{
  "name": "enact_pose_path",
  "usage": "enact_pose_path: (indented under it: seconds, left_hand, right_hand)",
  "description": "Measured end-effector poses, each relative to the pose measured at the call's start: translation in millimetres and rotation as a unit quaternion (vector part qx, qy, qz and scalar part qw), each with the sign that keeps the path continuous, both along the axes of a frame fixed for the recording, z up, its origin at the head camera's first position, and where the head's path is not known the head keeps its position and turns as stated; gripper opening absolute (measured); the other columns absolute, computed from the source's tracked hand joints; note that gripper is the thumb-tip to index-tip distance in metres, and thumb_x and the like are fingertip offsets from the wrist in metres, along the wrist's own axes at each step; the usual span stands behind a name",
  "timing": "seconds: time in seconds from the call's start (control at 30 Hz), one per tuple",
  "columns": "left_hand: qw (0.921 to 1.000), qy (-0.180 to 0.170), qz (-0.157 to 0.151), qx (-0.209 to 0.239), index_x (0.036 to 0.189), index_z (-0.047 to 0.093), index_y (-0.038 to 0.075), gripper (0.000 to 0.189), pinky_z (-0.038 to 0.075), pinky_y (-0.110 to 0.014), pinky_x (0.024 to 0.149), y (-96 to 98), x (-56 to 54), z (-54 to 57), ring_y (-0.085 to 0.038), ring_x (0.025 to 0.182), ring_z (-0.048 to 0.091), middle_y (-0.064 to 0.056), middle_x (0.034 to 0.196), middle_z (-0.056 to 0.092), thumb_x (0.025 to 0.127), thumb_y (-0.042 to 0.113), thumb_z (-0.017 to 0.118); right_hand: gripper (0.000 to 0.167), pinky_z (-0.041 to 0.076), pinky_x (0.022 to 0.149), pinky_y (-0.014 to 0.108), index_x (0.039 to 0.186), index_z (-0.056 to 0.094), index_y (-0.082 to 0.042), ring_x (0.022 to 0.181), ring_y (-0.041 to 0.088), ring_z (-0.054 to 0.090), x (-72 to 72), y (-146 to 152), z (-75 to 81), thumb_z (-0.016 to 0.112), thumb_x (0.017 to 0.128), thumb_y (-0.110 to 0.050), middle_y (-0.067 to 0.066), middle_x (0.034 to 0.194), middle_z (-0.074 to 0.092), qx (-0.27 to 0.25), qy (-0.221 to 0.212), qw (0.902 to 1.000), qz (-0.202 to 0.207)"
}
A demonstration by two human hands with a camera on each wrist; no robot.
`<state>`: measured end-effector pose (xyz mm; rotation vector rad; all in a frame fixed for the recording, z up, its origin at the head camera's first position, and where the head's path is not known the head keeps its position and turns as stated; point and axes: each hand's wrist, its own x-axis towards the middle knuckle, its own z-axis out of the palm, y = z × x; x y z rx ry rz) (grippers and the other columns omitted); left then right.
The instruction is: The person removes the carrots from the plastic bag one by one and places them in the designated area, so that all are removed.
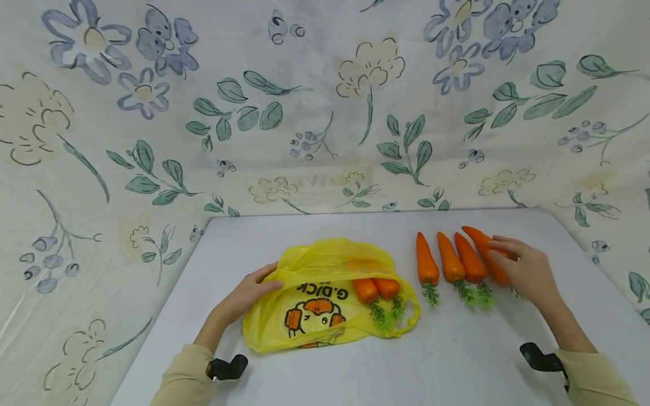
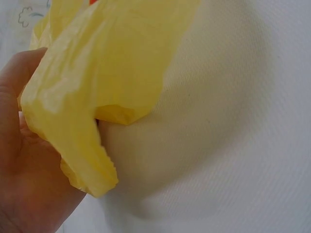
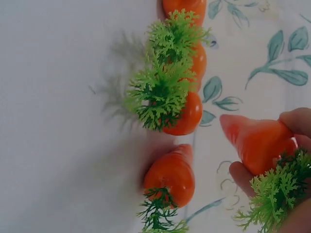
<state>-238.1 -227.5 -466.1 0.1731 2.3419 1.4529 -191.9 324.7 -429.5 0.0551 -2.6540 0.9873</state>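
Observation:
A yellow plastic bag (image 1: 264, 332) with a cartoon print lies on the table, its mouth towards the right. Two toy carrots (image 1: 365, 291) with green leafy tops lie at that mouth. My left hand (image 1: 252, 293) grips the bag's left end; in the left wrist view the thumb lies against the yellow film (image 2: 121, 58). At the right of a row of carrots, my right hand (image 1: 525, 268) holds an orange carrot (image 3: 265, 145) between thumb and fingers, tip pointing away. Another carrot (image 3: 170, 177) lies on the table close by it.
Several more carrots (image 1: 426, 262) lie side by side right of the bag, leaves towards me. The white table (image 1: 376, 372) ends at a flower-patterned sheet (image 1: 315, 192) at the back. A dark wrist mount (image 1: 228, 367) sits on each forearm.

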Motion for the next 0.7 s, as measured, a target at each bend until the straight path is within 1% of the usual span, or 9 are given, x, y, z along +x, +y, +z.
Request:
enact_pose_path:
  seconds: [0.17,0.3,0.33,0.37,0.43,0.47,0.53,0.57,0.7]
  left_hand:
    - [1.0,-0.001,0.001,-0.001,0.156,0.031,0.011,0.072,0.037,-0.05,0.112,0.0,0.3,-0.7,-0.034,0.135,0.043,-0.017,0.158,0.032,0.096,0.037,0.062]
    - [1.0,-0.002,0.002,0.001,0.155,0.032,0.011,0.071,0.039,-0.048,0.111,0.3,0.4,-0.4,-0.031,0.131,0.046,-0.017,0.157,0.035,0.096,0.037,0.062]
    - [1.0,-0.003,0.003,0.002,0.155,0.032,0.011,0.071,0.039,-0.048,0.111,0.3,0.5,-0.2,-0.031,0.13,0.047,-0.017,0.157,0.035,0.096,0.036,0.062]
    - [1.0,-0.003,0.002,0.002,0.155,0.032,0.011,0.071,0.04,-0.048,0.11,0.2,0.5,0.0,-0.03,0.13,0.047,-0.017,0.157,0.035,0.096,0.036,0.062]
    - [1.0,-0.003,0.005,0.002,0.155,0.033,0.011,0.071,0.04,-0.047,0.11,0.0,0.6,0.4,-0.03,0.13,0.048,-0.016,0.157,0.036,0.096,0.036,0.062]
    - [1.0,-0.003,0.004,0.001,0.155,0.033,0.011,0.071,0.04,-0.047,0.11,0.0,0.8,0.6,-0.03,0.13,0.048,-0.016,0.157,0.036,0.096,0.036,0.062]
    - [1.0,-0.002,0.004,0.0,0.155,0.032,0.012,0.071,0.04,-0.048,0.11,-0.2,0.9,0.8,-0.03,0.13,0.047,-0.016,0.157,0.035,0.096,0.037,0.062]
    - [1.0,-0.001,0.003,-0.001,0.155,0.032,0.012,0.071,0.04,-0.048,0.11,-0.2,0.9,0.8,-0.031,0.131,0.047,-0.016,0.157,0.035,0.096,0.037,0.062]
    - [1.0,0.001,0.001,-0.004,0.156,0.031,0.011,0.071,0.038,-0.049,0.111,-0.1,0.9,0.4,-0.032,0.133,0.045,-0.017,0.158,0.033,0.096,0.037,0.061]
  right_hand:
    - [0.037,0.031,0.072,-0.003,0.123,0.065,0.007,0.119,0.048,0.053,1.4,6,-2.7,0.058,0.1,-0.022,0.027,0.134,0.058,0.0,-0.009,0.9999,-0.014]
    - [0.041,0.033,0.07,-0.001,0.125,0.064,0.007,0.119,0.048,0.053,2.7,11,-2.3,0.055,0.102,-0.025,0.028,0.136,0.056,-0.001,-0.028,0.9994,-0.021]
    - [0.042,0.038,0.071,0.002,0.126,0.063,0.007,0.119,0.048,0.053,2.9,12,-2.1,0.055,0.102,-0.026,0.028,0.136,0.055,0.0,-0.033,0.9992,-0.023]
    - [0.043,0.045,0.075,0.007,0.127,0.062,0.007,0.119,0.049,0.052,2.9,13,-2.1,0.053,0.102,-0.027,0.029,0.137,0.054,0.0,-0.04,0.9989,-0.025]
    - [0.045,0.054,0.084,0.025,0.128,0.061,0.008,0.12,0.049,0.051,2.8,16,-2.7,0.051,0.103,-0.028,0.03,0.138,0.053,-0.002,-0.053,0.9981,-0.031]
    - [0.046,0.055,0.087,0.036,0.129,0.06,0.008,0.12,0.049,0.051,2.6,17,-3.5,0.05,0.104,-0.029,0.03,0.138,0.052,-0.003,-0.06,0.9976,-0.034]
    - [0.048,0.051,0.09,0.056,0.13,0.058,0.01,0.12,0.05,0.05,2.3,20,-5.7,0.049,0.104,-0.029,0.032,0.137,0.052,-0.003,-0.072,0.9967,-0.037]
    - [0.048,0.048,0.091,0.061,0.13,0.057,0.01,0.12,0.051,0.049,2.1,21,-6.9,0.048,0.104,-0.029,0.033,0.137,0.051,-0.006,-0.077,0.9963,-0.037]
    - [0.049,0.047,0.091,0.062,0.131,0.056,0.011,0.12,0.052,0.048,1.0,25,-12.0,0.049,0.104,-0.029,0.034,0.137,0.05,-0.007,-0.092,0.9951,-0.034]
